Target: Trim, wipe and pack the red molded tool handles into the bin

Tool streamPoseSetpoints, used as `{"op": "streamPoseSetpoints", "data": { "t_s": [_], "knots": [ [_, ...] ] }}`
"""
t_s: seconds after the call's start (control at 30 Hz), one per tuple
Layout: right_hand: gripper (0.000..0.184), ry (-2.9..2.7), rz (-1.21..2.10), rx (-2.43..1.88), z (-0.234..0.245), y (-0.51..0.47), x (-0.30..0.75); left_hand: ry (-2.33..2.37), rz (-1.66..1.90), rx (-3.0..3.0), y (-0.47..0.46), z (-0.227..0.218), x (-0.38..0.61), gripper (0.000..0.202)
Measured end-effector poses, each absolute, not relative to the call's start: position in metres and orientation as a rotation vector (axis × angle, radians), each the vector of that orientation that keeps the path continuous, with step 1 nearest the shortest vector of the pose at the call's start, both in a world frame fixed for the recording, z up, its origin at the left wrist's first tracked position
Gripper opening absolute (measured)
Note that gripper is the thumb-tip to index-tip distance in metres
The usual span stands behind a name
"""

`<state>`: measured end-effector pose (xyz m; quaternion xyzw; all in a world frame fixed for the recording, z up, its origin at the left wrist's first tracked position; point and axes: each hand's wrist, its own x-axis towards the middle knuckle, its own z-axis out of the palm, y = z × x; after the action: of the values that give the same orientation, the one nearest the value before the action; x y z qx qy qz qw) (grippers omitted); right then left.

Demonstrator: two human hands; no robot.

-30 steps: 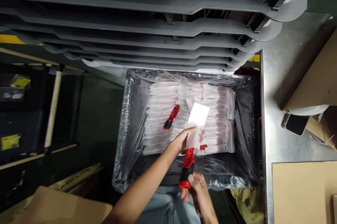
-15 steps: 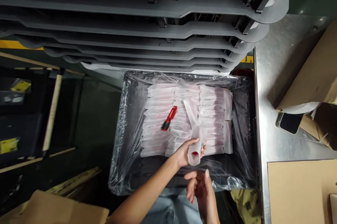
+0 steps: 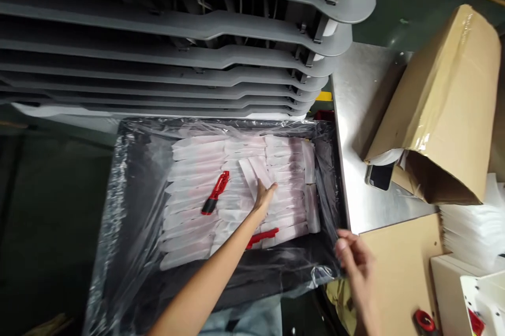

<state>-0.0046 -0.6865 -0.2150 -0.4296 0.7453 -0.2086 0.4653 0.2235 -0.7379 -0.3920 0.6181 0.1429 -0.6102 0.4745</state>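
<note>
My left hand (image 3: 265, 198) reaches into a black bin (image 3: 136, 210) lined with clear plastic. Its thumb and fingers are on a white foam sleeve (image 3: 261, 169) lying at a slant over the pile. Beside that sleeve lies another slanted white sleeve (image 3: 248, 174). Rows of white sleeves (image 3: 197, 168) with a pinkish tint fill much of the bin. On top of them rests a red and black piece (image 3: 215, 193). A second red piece (image 3: 263, 237) is partly hidden by my left forearm. My right hand (image 3: 357, 260), slightly blurred, is over the bin's right rim, fingers loosely curled, with nothing visible in it.
Stacked grey panels (image 3: 221, 57) overhang the bin's far side. On the metal table (image 3: 343, 146) at the right are a tipped cardboard box (image 3: 442, 110), a phone (image 3: 379, 175) and a flat cardboard sheet (image 3: 402, 252). Further right stand a stack of white foam sheets (image 3: 471, 225) and a red tape roll (image 3: 424, 320).
My left hand has moved from the bin's front into the pile with the sleeve. My right hand has swung right to the rim. The view has turned right, and a second red piece shows.
</note>
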Motion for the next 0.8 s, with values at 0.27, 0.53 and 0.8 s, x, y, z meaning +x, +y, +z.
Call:
{"op": "streamPoseSetpoints", "data": {
  "t_s": [0.27, 0.53, 0.8],
  "knots": [
    [0.05, 2.575, -0.817, -1.733, -0.236, -0.866, -0.083, 0.024, -1.408, 1.68, -0.675, -0.348, 0.187, 0.054],
    [0.033, 2.726, -0.815, -1.849, -0.231, -0.855, -0.097, 0.047, -1.787, 1.478, -0.674, -0.316, 0.169, 0.036],
    [0.006, 1.35, -0.137, -2.115, -0.229, -0.691, 0.008, 0.537, -2.452, 0.849, -0.665, -0.294, 0.175, 0.046]
  ]
}}
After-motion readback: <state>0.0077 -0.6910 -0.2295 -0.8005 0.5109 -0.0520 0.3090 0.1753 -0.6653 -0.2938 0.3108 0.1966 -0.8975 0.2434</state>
